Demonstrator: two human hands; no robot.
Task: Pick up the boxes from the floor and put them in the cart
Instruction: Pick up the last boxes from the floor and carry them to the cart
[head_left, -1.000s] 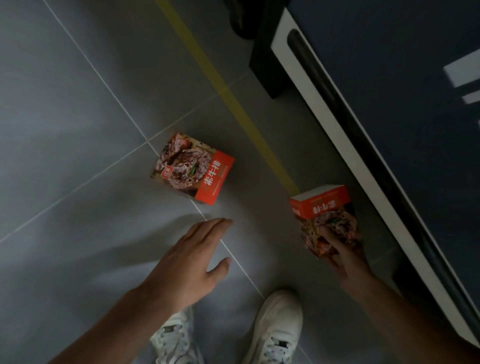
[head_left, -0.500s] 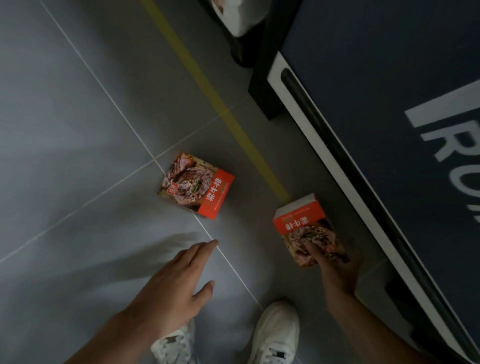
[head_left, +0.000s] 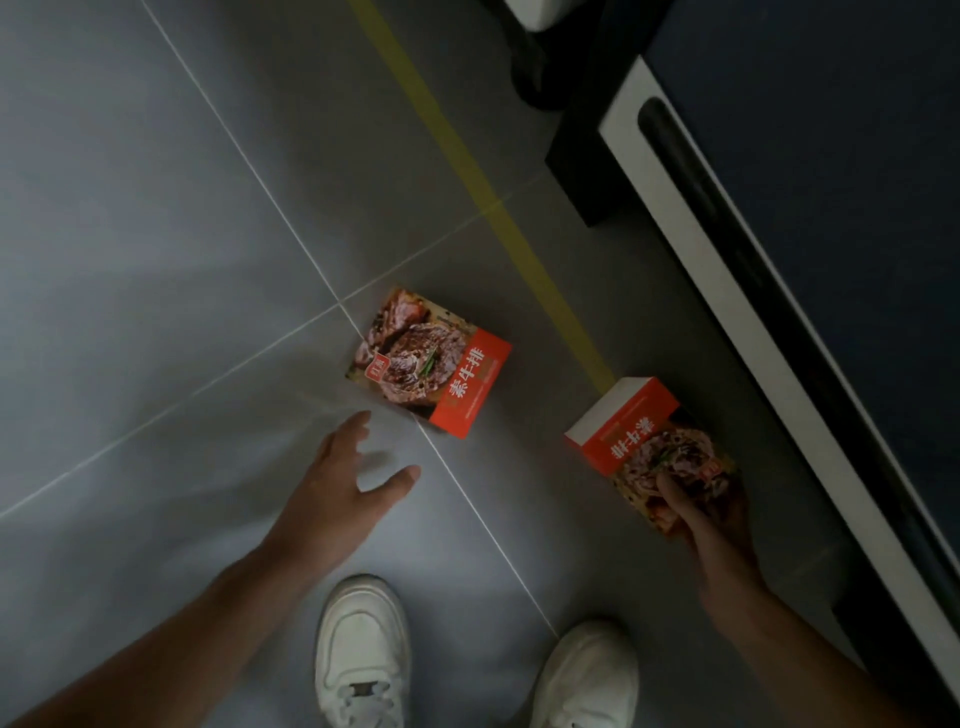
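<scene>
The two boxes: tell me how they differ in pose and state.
The box on the floor lies flat on the tiles with no hand on it; the held box is tilted, gripped by the right hand. The floor box's red band points toward the person, the held box's away. Both share the same steak picture and red band.

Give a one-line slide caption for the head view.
Right hand grips one red steak-print carton; open left hand nears another.

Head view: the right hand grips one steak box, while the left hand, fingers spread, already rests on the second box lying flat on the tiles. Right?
Not quite. In the head view the left hand is short of the second box, not touching it. The rest holds: the right hand grips the other box.
</scene>
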